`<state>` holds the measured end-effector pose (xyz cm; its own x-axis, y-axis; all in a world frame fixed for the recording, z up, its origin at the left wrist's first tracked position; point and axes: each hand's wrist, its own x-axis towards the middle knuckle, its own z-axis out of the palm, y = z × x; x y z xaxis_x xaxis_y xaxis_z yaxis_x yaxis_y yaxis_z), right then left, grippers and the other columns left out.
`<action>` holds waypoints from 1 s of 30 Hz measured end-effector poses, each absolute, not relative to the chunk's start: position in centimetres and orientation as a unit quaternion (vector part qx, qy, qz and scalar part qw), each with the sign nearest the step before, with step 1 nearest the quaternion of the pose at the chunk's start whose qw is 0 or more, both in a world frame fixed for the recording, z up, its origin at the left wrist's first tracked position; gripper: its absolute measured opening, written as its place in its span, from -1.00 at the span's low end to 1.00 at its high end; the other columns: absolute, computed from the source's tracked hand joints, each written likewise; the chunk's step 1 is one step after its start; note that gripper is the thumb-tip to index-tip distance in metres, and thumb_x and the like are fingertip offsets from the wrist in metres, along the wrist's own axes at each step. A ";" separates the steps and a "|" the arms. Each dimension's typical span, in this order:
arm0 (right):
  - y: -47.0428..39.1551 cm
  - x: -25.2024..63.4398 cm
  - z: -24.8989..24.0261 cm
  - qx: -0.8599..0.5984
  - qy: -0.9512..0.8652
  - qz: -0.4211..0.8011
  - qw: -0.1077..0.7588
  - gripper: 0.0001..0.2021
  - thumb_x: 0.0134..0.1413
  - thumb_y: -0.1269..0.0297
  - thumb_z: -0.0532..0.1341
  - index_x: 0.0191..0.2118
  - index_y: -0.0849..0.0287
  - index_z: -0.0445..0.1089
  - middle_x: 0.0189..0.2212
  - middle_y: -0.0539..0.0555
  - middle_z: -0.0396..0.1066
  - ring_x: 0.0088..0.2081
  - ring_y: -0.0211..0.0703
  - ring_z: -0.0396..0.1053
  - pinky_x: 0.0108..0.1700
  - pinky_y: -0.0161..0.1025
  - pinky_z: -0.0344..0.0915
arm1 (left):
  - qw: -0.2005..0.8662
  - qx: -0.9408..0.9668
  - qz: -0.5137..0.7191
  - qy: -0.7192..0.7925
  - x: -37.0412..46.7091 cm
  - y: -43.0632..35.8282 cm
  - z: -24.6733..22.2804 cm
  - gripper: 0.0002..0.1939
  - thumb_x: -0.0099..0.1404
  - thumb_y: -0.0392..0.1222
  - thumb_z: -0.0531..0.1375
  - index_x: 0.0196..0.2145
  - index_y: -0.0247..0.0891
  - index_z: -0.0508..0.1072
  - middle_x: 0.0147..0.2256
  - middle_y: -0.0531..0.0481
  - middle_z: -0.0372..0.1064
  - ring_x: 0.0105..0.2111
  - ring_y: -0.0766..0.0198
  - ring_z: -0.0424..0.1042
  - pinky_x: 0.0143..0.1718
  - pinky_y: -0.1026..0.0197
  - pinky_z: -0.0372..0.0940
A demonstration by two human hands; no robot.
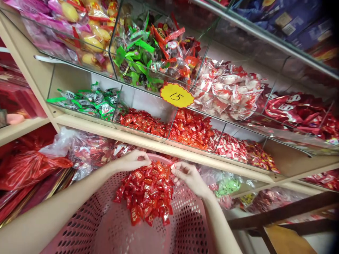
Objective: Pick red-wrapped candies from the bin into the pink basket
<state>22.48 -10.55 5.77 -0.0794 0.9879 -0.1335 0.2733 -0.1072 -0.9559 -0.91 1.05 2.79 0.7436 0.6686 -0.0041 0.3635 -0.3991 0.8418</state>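
A pink perforated basket (185,211) fills the lower middle of the view. Small red wrapped candies (148,192) lie heaped against its far side. My left hand (135,160) is at the basket's far rim, its fingers pinched together at the heap's upper left edge; what they hold, if anything, is too small to tell. Across the heap, my right hand (185,175) has thumb and fingers closed at the upper right edge of the candies, with something small and pale at the fingertips that I cannot make out.
Behind the basket, a wooden shelf (127,137) carries clear bins of red candies (190,130) and green-wrapped candies (97,102). A yellow price tag (177,95) reads 15. Bagged goods (90,148) lie below the shelf. A dark wooden frame (283,211) stands at lower right.
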 end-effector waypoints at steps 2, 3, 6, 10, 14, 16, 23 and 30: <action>-10.8 22.5 3.4 -0.574 -0.532 0.517 0.348 -0.59 -0.16 -0.05 0.26 -0.33 0.21 0.29 -0.50 -0.06 0.27 -0.50 -0.30 0.36 -0.47 -0.33 0.33 | 0.442 0.822 0.172 0.314 -0.9 1.0 2.9 -0.70 0.18 -0.02 0.10 -0.34 -0.31 0.47 -0.33 -0.02 0.45 -0.32 0.25 0.37 -0.26 0.28 0.20; -10.8 22.6 2.5 -0.576 -0.529 0.527 0.332 -0.59 -0.18 -0.06 0.26 -0.35 0.20 0.28 -0.49 -0.07 0.25 -0.50 -0.30 0.36 -0.47 -0.33 0.33 | 0.439 0.824 0.173 0.314 -0.9 0.9 3.0 -0.70 0.17 -0.02 0.11 -0.34 -0.31 0.47 -0.32 -0.03 0.45 -0.31 0.25 0.37 -0.25 0.27 0.20; -10.8 22.5 0.9 -0.577 -0.547 0.539 0.278 -0.60 -0.15 -0.10 0.22 -0.36 0.18 0.30 -0.53 -0.08 0.25 -0.54 -0.32 0.34 -0.46 -0.32 0.32 | 0.440 0.821 0.173 0.320 -0.8 0.7 3.4 -0.70 0.18 -0.01 0.10 -0.35 -0.32 0.46 -0.32 -0.04 0.44 -0.30 0.24 0.37 -0.22 0.24 0.21; -10.9 22.5 0.3 -0.580 -0.547 0.557 0.230 -0.59 -0.17 -0.10 0.23 -0.37 0.19 0.33 -0.59 -0.08 0.28 -0.57 -0.31 0.32 -0.46 -0.31 0.32 | 0.445 0.819 0.174 0.318 -0.7 0.6 3.7 -0.71 0.17 -0.02 0.11 -0.36 -0.31 0.45 -0.32 -0.03 0.44 -0.29 0.24 0.37 -0.21 0.22 0.21; -11.1 22.6 0.1 -0.588 -0.514 0.584 0.222 -0.56 -0.31 -0.06 0.33 -0.41 0.22 0.29 -0.64 -0.11 0.30 -0.62 -0.34 0.31 -0.51 -0.33 0.31 | 0.440 0.821 0.176 0.317 -0.7 0.6 3.5 -0.71 0.18 -0.01 0.11 -0.35 -0.29 0.46 -0.32 -0.01 0.44 -0.29 0.25 0.36 -0.20 0.23 0.21; -11.0 22.7 -0.2 -0.593 -0.502 0.594 0.209 -0.55 -0.34 -0.05 0.34 -0.43 0.22 0.27 -0.65 -0.12 0.30 -0.64 -0.35 0.31 -0.54 -0.35 0.30 | 0.443 0.820 0.174 0.317 -0.8 0.7 3.4 -0.70 0.18 0.00 0.10 -0.35 -0.29 0.46 -0.33 0.00 0.44 -0.29 0.25 0.36 -0.21 0.24 0.21; -10.7 22.8 -1.7 -0.614 -0.465 0.597 0.224 -0.58 -0.37 0.07 0.39 -0.46 0.23 0.24 -0.70 -0.14 0.29 -0.65 -0.36 0.33 -0.57 -0.40 0.30 | 0.441 0.822 0.175 0.316 -0.9 0.6 3.5 -0.70 0.18 -0.01 0.10 -0.36 -0.30 0.46 -0.33 0.01 0.45 -0.31 0.25 0.36 -0.23 0.26 0.20; -10.7 23.2 -2.1 -0.599 -0.437 0.618 0.261 -0.51 -0.45 0.11 0.42 -0.41 0.20 0.18 -0.66 -0.17 0.30 -0.60 -0.30 0.40 -0.53 -0.36 0.37 | 0.446 0.818 0.176 0.317 -1.0 0.6 3.4 -0.70 0.17 0.00 0.11 -0.36 -0.29 0.46 -0.34 0.02 0.45 -0.31 0.26 0.36 -0.22 0.26 0.20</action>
<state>23.17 -10.68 -2.15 -0.1447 0.8465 -0.5124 0.2005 -0.4820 -0.8529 -1.00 0.64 3.40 0.7374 0.6754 0.0047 0.3621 -0.4011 0.8414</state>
